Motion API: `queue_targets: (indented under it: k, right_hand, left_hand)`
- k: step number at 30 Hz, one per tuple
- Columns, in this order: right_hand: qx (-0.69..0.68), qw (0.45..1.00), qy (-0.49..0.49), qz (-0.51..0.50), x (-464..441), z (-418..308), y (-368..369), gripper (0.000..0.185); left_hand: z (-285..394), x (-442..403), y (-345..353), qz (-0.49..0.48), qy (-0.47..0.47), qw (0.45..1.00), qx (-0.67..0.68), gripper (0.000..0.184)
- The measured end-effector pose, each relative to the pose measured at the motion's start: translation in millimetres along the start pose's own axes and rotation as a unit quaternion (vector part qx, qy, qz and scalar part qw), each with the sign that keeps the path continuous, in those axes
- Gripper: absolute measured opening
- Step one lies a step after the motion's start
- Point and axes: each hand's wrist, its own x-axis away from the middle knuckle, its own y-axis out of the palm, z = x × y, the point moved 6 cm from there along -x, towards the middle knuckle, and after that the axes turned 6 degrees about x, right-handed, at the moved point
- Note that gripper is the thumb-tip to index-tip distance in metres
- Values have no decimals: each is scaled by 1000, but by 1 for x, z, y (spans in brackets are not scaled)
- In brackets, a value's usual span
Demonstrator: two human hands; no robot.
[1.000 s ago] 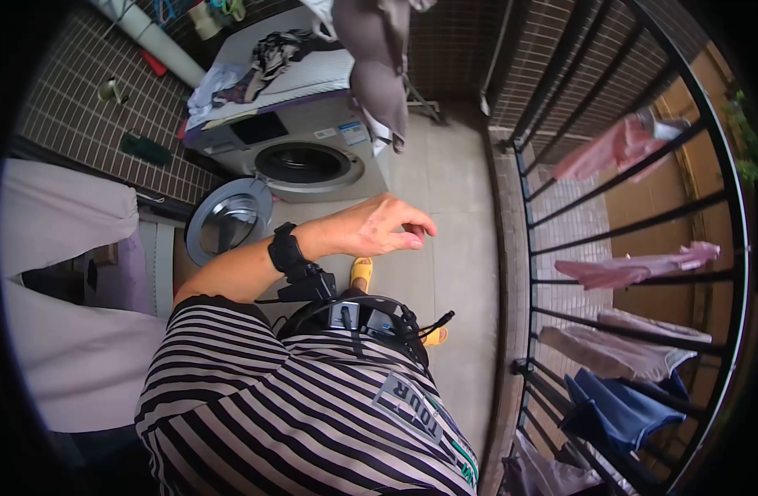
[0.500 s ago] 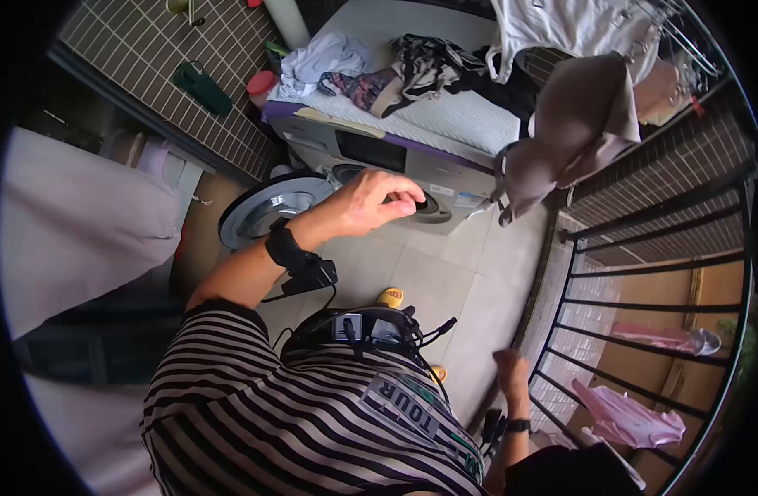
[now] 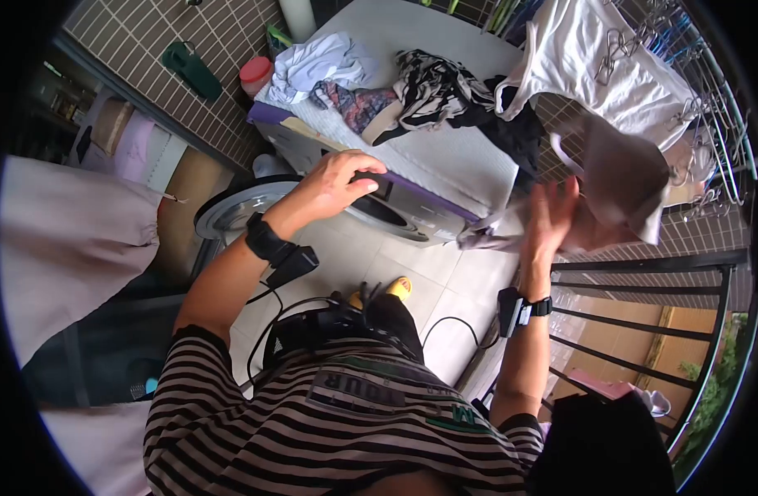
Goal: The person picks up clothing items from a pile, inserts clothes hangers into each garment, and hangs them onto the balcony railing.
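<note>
My left hand (image 3: pixel 338 182) hovers above the front of a washing machine (image 3: pixel 424 207), its fingers loosely curled with a gap to the thumb and nothing in them. My right hand (image 3: pixel 551 213) is raised with fingers spread beside a hanging taupe bra (image 3: pixel 627 174); whether they touch I cannot tell. Above it a white tank top (image 3: pixel 590 62) hangs from a metal rack with clips (image 3: pixel 710 107). On the machine's padded top lie a white garment (image 3: pixel 317 70), a floral garment (image 3: pixel 354 107) and a black-and-white patterned garment (image 3: pixel 441 87).
The machine's round door (image 3: pixel 243 207) stands open at the left. A black railing (image 3: pixel 635 326) runs along the right side. Pale fabric (image 3: pixel 73 240) hangs at the far left. A red-lidded container (image 3: pixel 255 74) and a green object (image 3: pixel 193 70) are near the tiled wall.
My right hand has risen from low beside the railing up to the bra. The bra has swung to the right. My left hand has shifted slightly left, and the view has turned.
</note>
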Motion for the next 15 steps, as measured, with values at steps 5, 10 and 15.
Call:
queue_targets:
  k: [5, 10, 15]
  right_hand:
    - [241, 969, -17, -42, -57, 24, 2, 18]
    - [340, 918, -181, -90, -127, 116, 34, 76]
    - [396, 916, -41, -58, -136, 137, 9, 38]
  left_hand:
    - [4, -16, 3, -9, -50, 998, -28, 30]
    - [25, -51, 24, 4, 96, 987, -133, 43]
    - [-7, -106, 46, -36, 76, 966, -246, 46]
